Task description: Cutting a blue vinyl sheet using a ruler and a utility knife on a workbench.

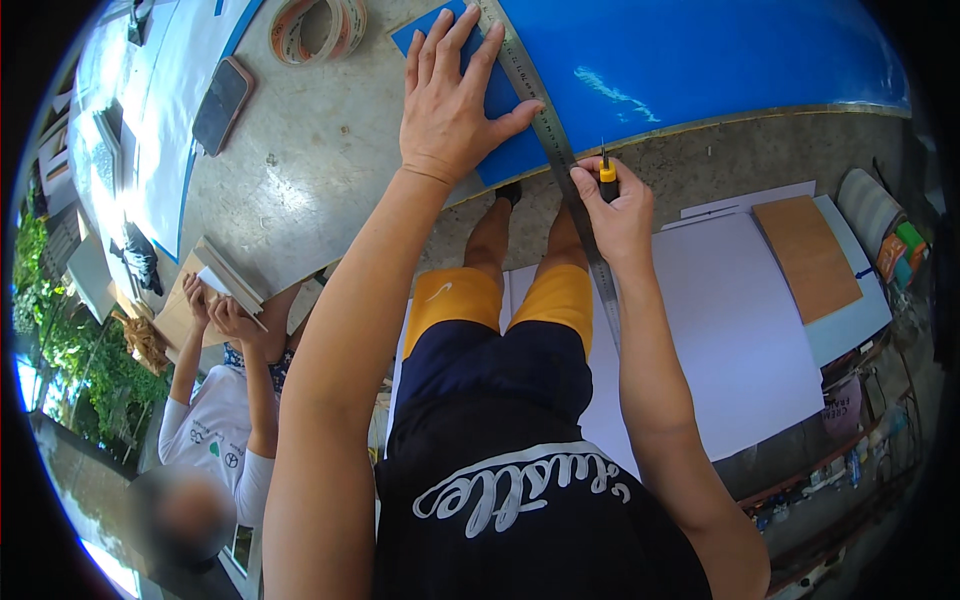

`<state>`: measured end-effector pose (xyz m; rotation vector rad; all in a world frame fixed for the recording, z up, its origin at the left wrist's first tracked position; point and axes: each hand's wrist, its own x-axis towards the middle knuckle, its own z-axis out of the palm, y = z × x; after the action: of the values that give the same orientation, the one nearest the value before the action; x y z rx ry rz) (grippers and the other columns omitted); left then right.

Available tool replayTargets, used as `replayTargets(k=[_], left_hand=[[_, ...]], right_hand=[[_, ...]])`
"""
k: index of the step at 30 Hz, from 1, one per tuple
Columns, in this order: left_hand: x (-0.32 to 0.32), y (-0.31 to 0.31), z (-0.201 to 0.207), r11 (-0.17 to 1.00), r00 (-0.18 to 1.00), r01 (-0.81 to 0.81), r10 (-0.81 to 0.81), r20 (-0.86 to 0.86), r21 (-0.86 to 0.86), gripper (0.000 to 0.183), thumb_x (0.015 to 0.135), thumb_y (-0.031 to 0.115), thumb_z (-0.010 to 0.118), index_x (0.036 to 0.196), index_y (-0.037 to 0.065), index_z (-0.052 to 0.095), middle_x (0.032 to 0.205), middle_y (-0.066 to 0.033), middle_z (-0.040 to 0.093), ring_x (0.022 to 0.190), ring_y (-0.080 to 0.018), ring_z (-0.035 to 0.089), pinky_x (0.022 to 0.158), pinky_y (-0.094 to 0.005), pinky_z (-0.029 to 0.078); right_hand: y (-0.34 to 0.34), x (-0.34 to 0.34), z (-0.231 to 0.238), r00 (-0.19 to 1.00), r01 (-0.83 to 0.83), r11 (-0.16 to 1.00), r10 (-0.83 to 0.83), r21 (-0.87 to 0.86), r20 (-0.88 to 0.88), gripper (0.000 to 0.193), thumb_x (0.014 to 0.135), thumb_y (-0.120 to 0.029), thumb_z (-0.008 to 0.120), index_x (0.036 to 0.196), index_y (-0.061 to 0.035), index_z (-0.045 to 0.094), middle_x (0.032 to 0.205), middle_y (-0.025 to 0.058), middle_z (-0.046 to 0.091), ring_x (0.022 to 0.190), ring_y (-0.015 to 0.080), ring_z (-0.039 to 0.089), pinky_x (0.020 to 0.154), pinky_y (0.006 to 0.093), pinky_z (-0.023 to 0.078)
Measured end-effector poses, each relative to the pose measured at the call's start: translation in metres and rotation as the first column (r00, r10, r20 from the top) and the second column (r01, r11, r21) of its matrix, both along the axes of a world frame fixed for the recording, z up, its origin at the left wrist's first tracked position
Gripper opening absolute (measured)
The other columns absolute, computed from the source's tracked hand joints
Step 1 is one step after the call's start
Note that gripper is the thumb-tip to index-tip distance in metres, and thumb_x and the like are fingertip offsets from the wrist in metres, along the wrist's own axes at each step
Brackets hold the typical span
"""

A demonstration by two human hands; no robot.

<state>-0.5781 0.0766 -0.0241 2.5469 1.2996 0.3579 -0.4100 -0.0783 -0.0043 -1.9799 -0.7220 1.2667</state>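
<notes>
A long metal ruler [556, 150] lies slantwise over a glossy blue sheet [700, 60], its near end reaching out past the table edge. My left hand [448, 110] is spread flat at the sheet's left part, fingers apart, with the thumb resting on the ruler. Beside the ruler's right edge, at the near edge of the sheet, my right hand [624, 215] grips a yellow and black craft knife [607, 180]. The knife's thin blade points up and away from me. My right fingertips are partly hidden behind the hand.
A tape roll [318, 30] and a phone [223, 105] lie on the grey table [290, 180]. White sheeting [140, 90] covers its far left. At left, another person [225, 430] holds boards. Right of me are a large white sheet [715, 330] and a brown board [808, 258].
</notes>
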Motion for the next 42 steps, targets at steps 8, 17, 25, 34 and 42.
replayTargets(k=[8, 17, 25, 34, 42], left_hand=[[-0.0003, 0.0014, -0.0004, 1.000, 1.000, 0.009, -0.009, 0.014, 0.002, 0.086, 0.079, 0.063, 0.076, 0.148, 0.017, 0.052, 0.155, -0.0100, 0.043, 0.149, -0.0318, 0.033, 0.125, -0.0525, 0.021], [-0.0003, 0.0002, 0.0004, 0.998, 0.999, -0.017, 0.019, 0.029, -0.063, 0.085, 0.079, 0.060, 0.077, 0.147, 0.015, 0.053, 0.156, -0.0110, 0.042, 0.149, -0.0334, 0.032, 0.125, -0.0523, 0.020], [-0.0021, 0.0000, 0.0010, 0.996, 0.999, -0.021, 0.024, 0.037, -0.084, 0.087, 0.078, 0.059, 0.077, 0.149, 0.015, 0.050, 0.157, -0.0114, 0.041, 0.149, -0.0341, 0.032, 0.126, -0.0531, 0.020], [-0.0016, 0.0005, 0.0009, 0.996, 0.999, -0.024, 0.026, 0.022, -0.080, 0.086, 0.079, 0.060, 0.077, 0.149, 0.017, 0.051, 0.157, -0.0103, 0.041, 0.150, -0.0333, 0.032, 0.126, -0.0525, 0.019], [-0.0014, 0.0009, 0.0004, 0.997, 0.999, -0.021, 0.023, 0.029, -0.071, 0.086, 0.078, 0.060, 0.077, 0.147, 0.016, 0.052, 0.157, -0.0108, 0.041, 0.150, -0.0337, 0.031, 0.126, -0.0524, 0.020]], right_hand=[[0.0018, 0.0005, 0.0021, 1.000, -0.002, 1.000, 0.002, -0.024, 0.000, 0.019, 0.094, -0.019, 0.074, 0.095, -0.0008, 0.070, 0.079, 0.0061, 0.070, 0.073, 0.0110, 0.061, 0.071, 0.0294, 0.051], [0.0011, 0.0014, 0.0039, 1.000, 0.000, 1.000, 0.000, -0.004, -0.002, 0.019, 0.094, -0.019, 0.074, 0.094, -0.0003, 0.069, 0.074, 0.0032, 0.065, 0.070, 0.0091, 0.056, 0.066, 0.0279, 0.048], [0.0010, 0.0001, 0.0032, 1.000, -0.005, 1.000, 0.005, 0.001, 0.000, 0.019, 0.095, -0.019, 0.073, 0.093, 0.0000, 0.069, 0.073, 0.0032, 0.063, 0.070, 0.0096, 0.054, 0.066, 0.0279, 0.047], [0.0011, 0.0000, 0.0022, 1.000, 0.001, 1.000, -0.001, 0.008, -0.010, 0.020, 0.095, -0.019, 0.073, 0.094, 0.0000, 0.069, 0.074, 0.0045, 0.065, 0.070, 0.0101, 0.056, 0.066, 0.0289, 0.047], [0.0001, 0.0009, -0.0006, 1.000, -0.002, 1.000, 0.002, 0.014, -0.010, 0.020, 0.095, -0.020, 0.073, 0.093, -0.0005, 0.069, 0.072, 0.0033, 0.064, 0.068, 0.0097, 0.055, 0.064, 0.0282, 0.047]])
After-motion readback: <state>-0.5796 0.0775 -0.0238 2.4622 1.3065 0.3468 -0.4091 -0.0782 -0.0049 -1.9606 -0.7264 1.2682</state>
